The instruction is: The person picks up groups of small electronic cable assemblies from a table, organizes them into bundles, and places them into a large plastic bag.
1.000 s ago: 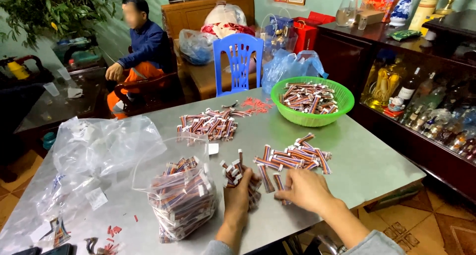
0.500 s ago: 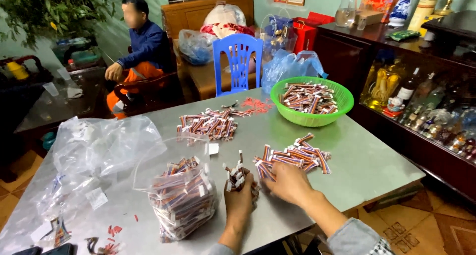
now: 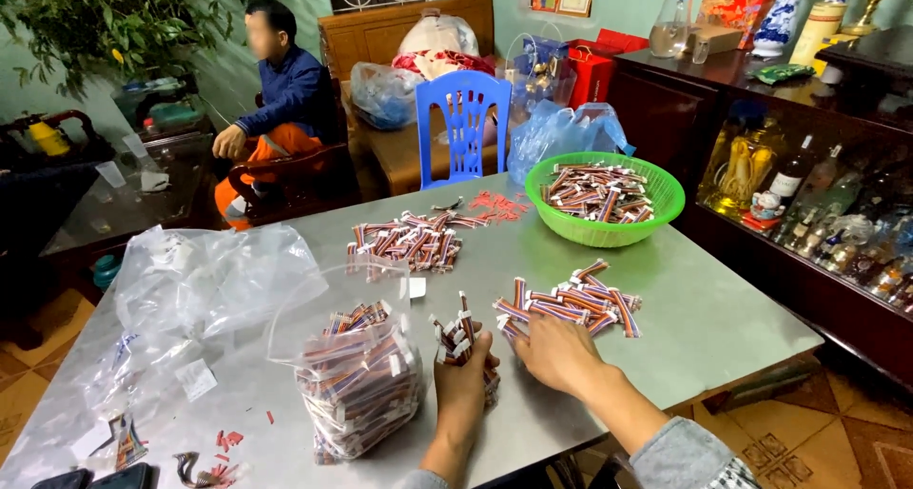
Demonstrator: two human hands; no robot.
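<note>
My left hand (image 3: 463, 384) grips an upright bundle of short red, white and blue wire pieces (image 3: 458, 335) on the grey table (image 3: 704, 318). My right hand (image 3: 554, 349) rests just right of it, fingers touching the near edge of a loose pile of the same pieces (image 3: 571, 305). A clear plastic bag stuffed with such pieces (image 3: 359, 380) stands to the left of my left hand. Another loose pile (image 3: 407, 242) lies farther back, at the table's middle.
A green plastic basket (image 3: 656, 218) of wire pieces sits at the back right. Crumpled clear bags (image 3: 190, 289) cover the left side. Beyond the table are a blue plastic chair (image 3: 464, 118), a seated person (image 3: 281, 108) and a dark cabinet with bottles (image 3: 808, 194).
My right hand has moved left from the table's front to the near edge of the loose pile. My left hand has stayed on its bundle.
</note>
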